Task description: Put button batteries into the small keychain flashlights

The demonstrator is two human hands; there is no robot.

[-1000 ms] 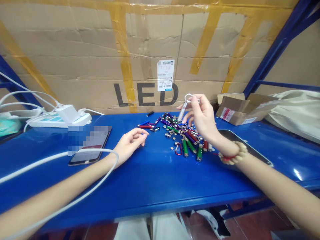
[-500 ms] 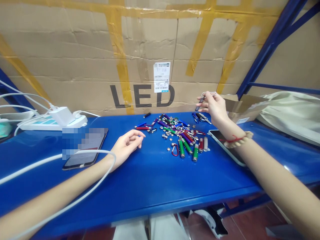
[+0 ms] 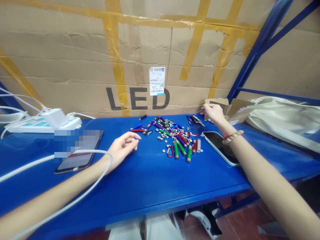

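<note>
My right hand (image 3: pixel 213 112) is at the back right, pinching a small greyish keychain flashlight (image 3: pixel 201 111), partly covered by the fingers. Just below it lies a little group of keychain flashlights with clips (image 3: pixel 196 120). My left hand (image 3: pixel 123 146) rests on the blue table with its fingers loosely curled and nothing visible in them. Close to its fingertips lies a red flashlight tube (image 3: pixel 138 130). Between my hands is a pile of coloured tubes, clips and small silver button cells. Green tubes (image 3: pixel 189 154) and a red carabiner clip (image 3: pixel 170 151) lie at its front.
A phone with a light case (image 3: pixel 220 148) lies under my right forearm, a dark phone (image 3: pixel 77 160) beside my left. A white power strip (image 3: pixel 73 124) with cables stands back left; one cable (image 3: pixel 110 156) crosses my left forearm. An open carton (image 3: pixel 231 110) stands back right.
My right hand has lowered the keychain flashlight toward the back of the table, close to the small group there. The camera view has shifted slightly. My left hand stays in place.
</note>
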